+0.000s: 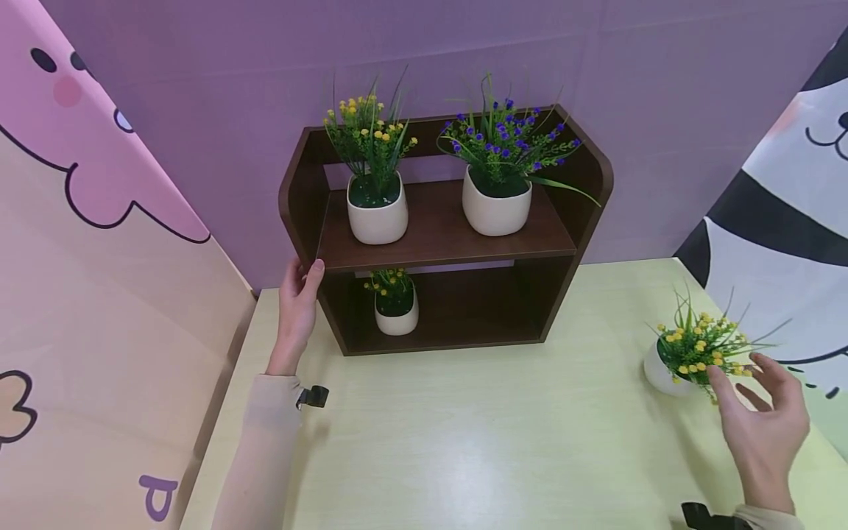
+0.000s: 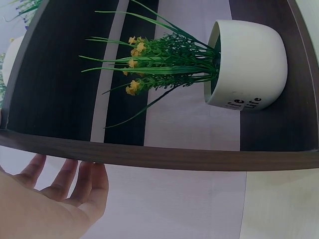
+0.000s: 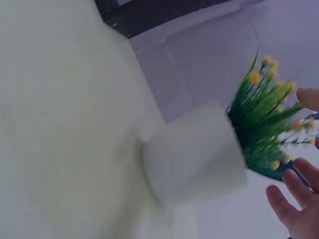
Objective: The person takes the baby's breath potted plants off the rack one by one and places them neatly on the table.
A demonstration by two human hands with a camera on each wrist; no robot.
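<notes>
A dark brown two-tier shelf [image 1: 433,210] stands on the table. My left hand [image 1: 296,313] holds its left side panel, thumb at the front edge and fingertips against the outer face in the left wrist view. On the right, a white pot with yellow flowers [image 1: 665,372] stands on the table. My right hand [image 1: 765,427] is beside its blooms, thumb and fingers apart and curved. In the right wrist view the fingers [image 3: 296,186] are near the leaves, not around the white pot [image 3: 197,157]. Whether they touch the flowers I cannot tell.
The upper tier bears a yellow-flowered pot [image 1: 377,221] at left and a purple-flowered pot [image 1: 497,210] at right. A smaller yellow-flowered pot [image 1: 397,322] stands at the lower tier's left. Cloth printed with cartoons hangs at both sides, and a purple cloth [image 1: 199,147] behind.
</notes>
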